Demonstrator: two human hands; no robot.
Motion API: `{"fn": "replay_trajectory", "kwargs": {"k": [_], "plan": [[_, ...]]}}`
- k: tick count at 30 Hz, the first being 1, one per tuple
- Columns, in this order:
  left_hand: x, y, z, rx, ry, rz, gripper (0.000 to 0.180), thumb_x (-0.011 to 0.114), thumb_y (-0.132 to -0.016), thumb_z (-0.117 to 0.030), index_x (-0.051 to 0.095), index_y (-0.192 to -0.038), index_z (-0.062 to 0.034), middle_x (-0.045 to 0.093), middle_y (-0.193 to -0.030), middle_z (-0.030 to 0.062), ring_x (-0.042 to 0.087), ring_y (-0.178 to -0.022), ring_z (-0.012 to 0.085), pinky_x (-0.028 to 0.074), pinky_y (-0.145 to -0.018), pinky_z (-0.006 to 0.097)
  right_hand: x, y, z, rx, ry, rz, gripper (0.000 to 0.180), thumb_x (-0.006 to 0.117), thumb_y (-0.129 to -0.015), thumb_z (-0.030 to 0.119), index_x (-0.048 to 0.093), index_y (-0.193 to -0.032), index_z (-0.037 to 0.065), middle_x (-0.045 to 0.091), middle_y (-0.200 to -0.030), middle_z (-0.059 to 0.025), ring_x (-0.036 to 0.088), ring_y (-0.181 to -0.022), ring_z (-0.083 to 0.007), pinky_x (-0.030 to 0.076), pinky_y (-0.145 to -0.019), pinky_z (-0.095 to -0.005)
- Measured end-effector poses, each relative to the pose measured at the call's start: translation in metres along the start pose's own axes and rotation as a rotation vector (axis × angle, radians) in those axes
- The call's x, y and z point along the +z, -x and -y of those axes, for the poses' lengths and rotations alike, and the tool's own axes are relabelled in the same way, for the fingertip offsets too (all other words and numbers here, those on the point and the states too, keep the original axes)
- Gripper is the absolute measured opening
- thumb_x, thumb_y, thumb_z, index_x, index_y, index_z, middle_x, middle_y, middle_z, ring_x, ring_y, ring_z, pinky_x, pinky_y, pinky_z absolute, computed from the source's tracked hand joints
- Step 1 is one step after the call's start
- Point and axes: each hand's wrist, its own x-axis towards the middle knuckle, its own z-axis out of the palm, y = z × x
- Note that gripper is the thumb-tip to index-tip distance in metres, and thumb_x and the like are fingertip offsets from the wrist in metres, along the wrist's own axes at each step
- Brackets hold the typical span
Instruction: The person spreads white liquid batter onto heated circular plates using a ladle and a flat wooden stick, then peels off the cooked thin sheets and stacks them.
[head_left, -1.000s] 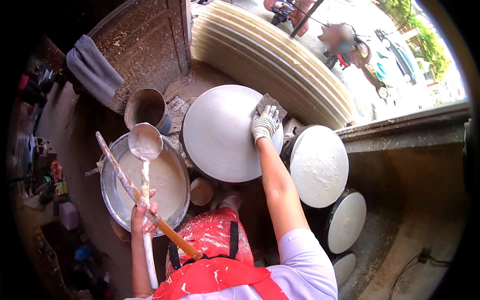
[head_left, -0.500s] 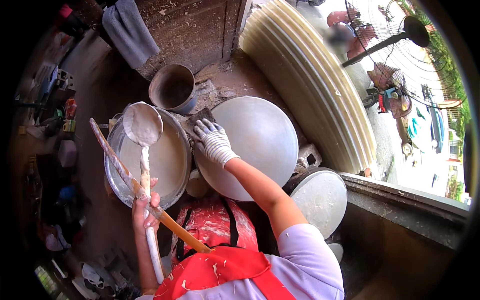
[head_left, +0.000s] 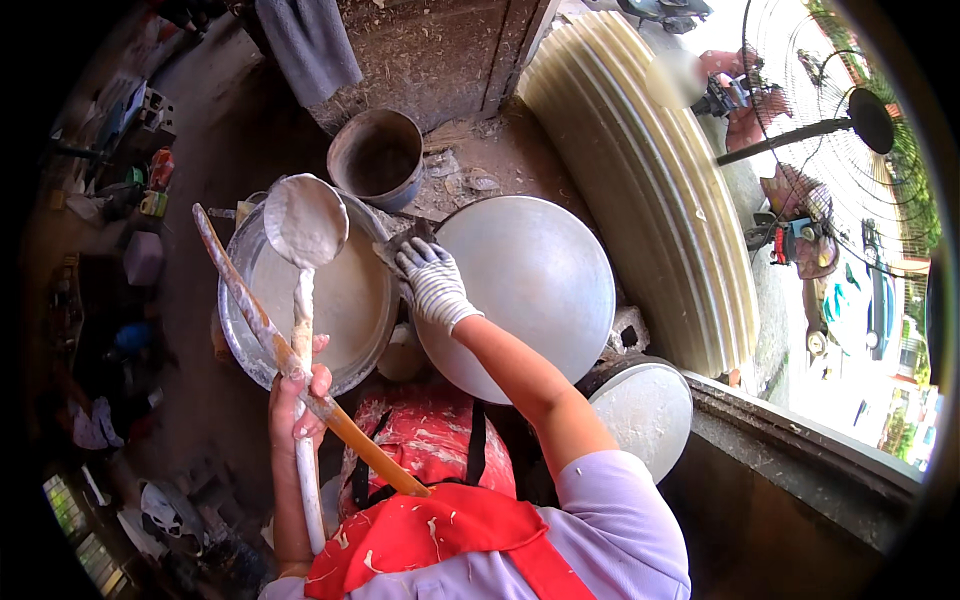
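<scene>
Two hands at work. Left hand is closed around the handle of a ladle, bowl held level over the wide basin so its white batter drips back in. A wooden stick lies across the rim. Gloved right hand pinches a grey rag beside the round metal lid, which is smooth, domed and dull silver.

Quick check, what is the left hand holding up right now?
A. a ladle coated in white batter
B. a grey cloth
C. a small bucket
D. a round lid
A: the left hand grips the long handle of a ladle whose bowl, coated white, hangs over the batter basin.
</scene>
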Motion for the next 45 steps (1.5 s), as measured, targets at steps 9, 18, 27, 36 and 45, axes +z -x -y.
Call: {"fn": "replay_trajectory", "kwargs": {"k": [9, 18, 27, 36, 45], "plan": [[-0.025, 0.001, -0.005, -0.055, -0.018, -0.002, 0.048, 0.048, -0.091, -0.021, 0.035, -0.128, 0.0052, 0.053, -0.077, 0.0064, 0.031, -0.032, 0.0006, 0.027, -0.028, 0.014, -0.065, 0.136, -0.173, 1.209, -0.124, -0.337, 0.052, 0.042, -0.091, 0.036, 0.037, -0.134, 0.008, 0.045, -0.133, -0.0156, 0.042, -0.122, -0.0334, 0.03, -0.102, -0.044], [-0.02, -0.012, -0.012, -0.105, -0.093, -0.016, 0.053, 0.048, -0.09, -0.024, 0.032, -0.13, 0.0064, 0.047, -0.072, 0.0024, 0.032, -0.032, -0.0004, 0.029, -0.028, 0.013, -0.036, 0.236, -0.114, 1.286, -0.205, -0.575, 0.054, 0.043, -0.091, 0.03, 0.029, -0.14, 0.01, 0.048, -0.128, -0.0214, 0.048, -0.114, -0.038, 0.037, -0.098, -0.0415], [-0.018, 0.0, -0.003, -0.036, -0.131, -0.068, 0.053, 0.048, -0.091, -0.025, 0.032, -0.13, 0.0069, 0.048, -0.073, 0.0021, 0.03, -0.032, -0.0013, 0.027, -0.028, 0.013, -0.015, -0.025, -0.038, -0.039, 0.027, -0.274, 0.043, 0.058, -0.077, 0.031, 0.058, -0.114, 0.008, 0.051, -0.127, -0.0093, 0.039, -0.123, -0.0288, 0.029, -0.103, -0.0417], [-0.021, 0.008, 0.005, 0.009, -0.035, -0.086, 0.048, 0.046, -0.091, -0.022, 0.035, -0.128, 0.0068, 0.053, -0.081, 0.006, 0.03, -0.032, -0.0013, 0.028, -0.03, 0.012, 0.002, 0.208, 0.02, -0.632, -0.014, 0.215, 0.031, 0.051, -0.076, 0.014, 0.059, -0.104, 0.008, 0.053, -0.121, -0.005, 0.043, -0.121, -0.0218, 0.035, -0.101, -0.0346], [-0.032, -0.008, 0.008, -0.094, 0.027, -0.021, 0.047, 0.044, -0.092, -0.019, 0.031, -0.13, 0.0059, 0.052, -0.08, 0.0056, 0.033, -0.032, 0.0006, 0.03, -0.028, 0.013, -0.016, 0.061, 0.031, -0.364, -0.08, -0.016, 0.043, 0.059, -0.076, 0.031, 0.054, -0.115, 0.014, 0.048, -0.129, -0.0058, 0.039, -0.124, -0.027, 0.031, -0.102, -0.0417]]}}
